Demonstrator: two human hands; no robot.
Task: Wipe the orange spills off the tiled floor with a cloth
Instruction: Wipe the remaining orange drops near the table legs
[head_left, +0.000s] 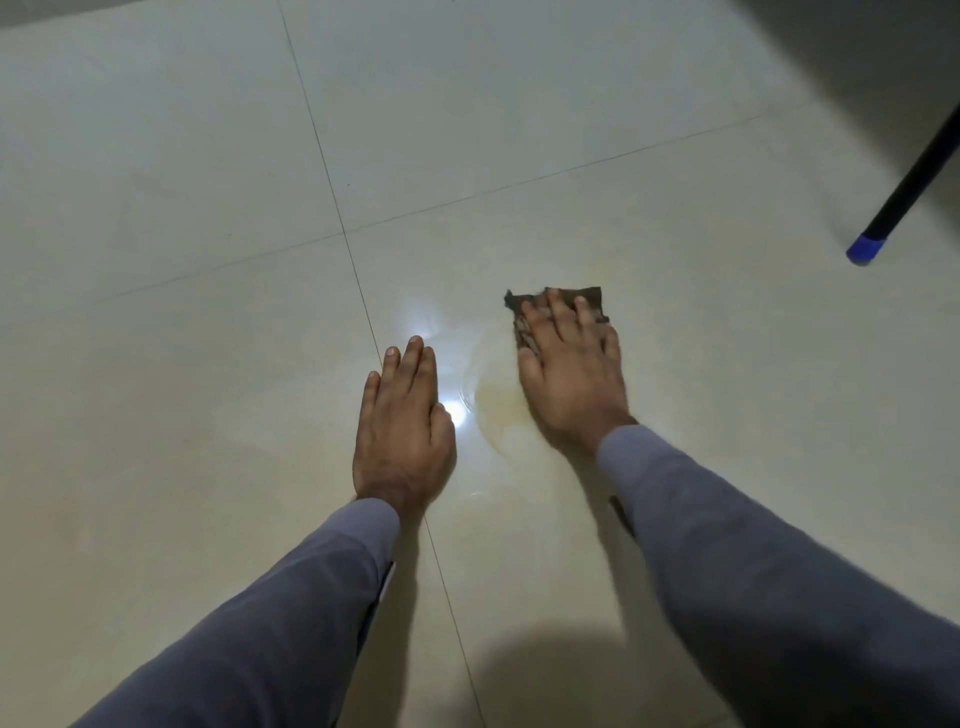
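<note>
A pale tiled floor fills the frame, its grout lines crossing left of centre. At the upper right edge a black leg with a blue tip stands well apart from the hands. A faint orange spill lies at centre, between the hands. The left hand rests flat on the floor, fingers straight and together, holding nothing. The right hand, fingers slightly spread, presses a dark cloth onto the floor just right of the spill.
</note>
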